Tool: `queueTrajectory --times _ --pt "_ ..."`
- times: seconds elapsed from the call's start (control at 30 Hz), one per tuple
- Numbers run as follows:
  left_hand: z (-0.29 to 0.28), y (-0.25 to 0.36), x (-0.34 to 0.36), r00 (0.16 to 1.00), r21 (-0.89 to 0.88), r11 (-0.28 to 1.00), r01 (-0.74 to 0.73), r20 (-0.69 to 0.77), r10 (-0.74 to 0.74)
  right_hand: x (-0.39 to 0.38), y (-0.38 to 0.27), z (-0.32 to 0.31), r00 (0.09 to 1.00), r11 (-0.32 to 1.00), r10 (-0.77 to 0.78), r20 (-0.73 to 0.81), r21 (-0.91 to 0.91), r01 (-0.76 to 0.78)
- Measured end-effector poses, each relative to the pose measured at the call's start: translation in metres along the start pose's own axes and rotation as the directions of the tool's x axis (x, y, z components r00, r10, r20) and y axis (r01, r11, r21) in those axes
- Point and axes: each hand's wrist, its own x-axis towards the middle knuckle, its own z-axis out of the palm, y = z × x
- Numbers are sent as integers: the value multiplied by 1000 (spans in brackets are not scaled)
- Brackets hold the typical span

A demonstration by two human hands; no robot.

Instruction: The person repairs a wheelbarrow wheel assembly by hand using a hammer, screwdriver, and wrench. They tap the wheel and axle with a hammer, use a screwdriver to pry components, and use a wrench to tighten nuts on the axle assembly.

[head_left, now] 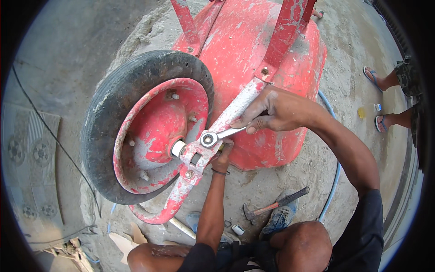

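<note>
A red, paint-worn wheelbarrow [253, 41] lies overturned, its wheel with a black tyre [102, 122] up on the left side. My right hand [272, 113] is closed round the handle of a ring wrench [231, 132]. The wrench's ring end sits over a bolt on the axle bracket [195, 156], next to the white axle end. Behind that bracket, my left hand [223, 156] is closed near the frame tube; its fingers are partly hidden. A small yellow-green bit shows at them, too little to name. A second bolt [189, 174] shows lower on the bracket.
A hammer [276, 205] lies on the dusty ground by my shoe, with a small white container [238, 230] nearby. A blue hose [337, 172] runs along the right. Another person's feet in flip-flops [380, 123] stand at far right. A black cable [50, 127] crosses the left.
</note>
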Motion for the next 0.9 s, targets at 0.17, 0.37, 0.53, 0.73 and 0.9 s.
queueTrajectory --times 0.17,0.37,0.53,0.73,0.9 --pt "-12 -21 -7 989 -85 994 -63 126 74 -46 -53 88 915 976 191 -355 -28 -215" --pt "-7 -22 -3 983 -416 909 14 174 64 -45 -64 91 844 854 444 -301 427 -297" --pt "-7 -11 -7 996 -74 993 87 0 -87 -23 -3 22 964 949 222 -144 261 -179" --pt "3 2 0 999 4 1000 25 -47 -25 23 2 -19 988 992 124 91 9 -125" --pt "7 6 0 1000 7 1000 8 -22 -7 43 5 -30 945 982 182 272 7 -191"
